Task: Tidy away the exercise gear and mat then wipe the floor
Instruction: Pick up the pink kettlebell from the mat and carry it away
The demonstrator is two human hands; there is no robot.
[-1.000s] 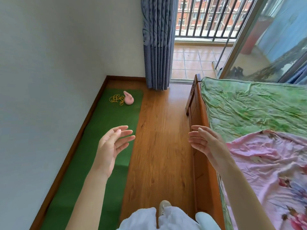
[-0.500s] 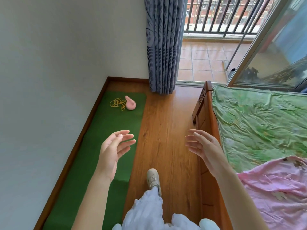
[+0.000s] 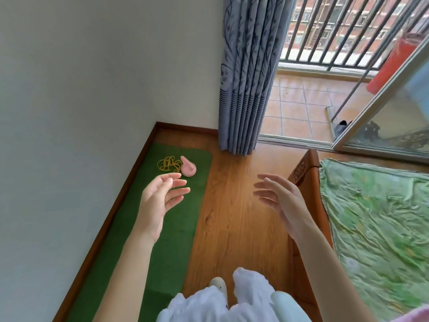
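Observation:
A green exercise mat (image 3: 130, 228) lies along the left wall on the wooden floor (image 3: 234, 219). At its far end sit a tangled yellow cord (image 3: 168, 164) and a pink handle-like piece of gear (image 3: 188, 166), touching each other. My left hand (image 3: 160, 201) hovers above the mat just short of the gear, fingers relaxed and spread, holding nothing. My right hand (image 3: 281, 201) is raised over the floor beside the bed's footboard, fingers straight, also empty.
A wooden bed (image 3: 306, 182) with a green sheet (image 3: 376, 217) fills the right side. A blue-grey curtain (image 3: 248, 84) hangs ahead beside an open glass sliding door (image 3: 380, 105) onto a tiled balcony. The white wall borders the mat. My shoe (image 3: 218, 283) stands on the floor.
I have walked forward towards the far end of the mat. The cord and pink gear now lie closer to my left hand. Both hands stay raised and empty.

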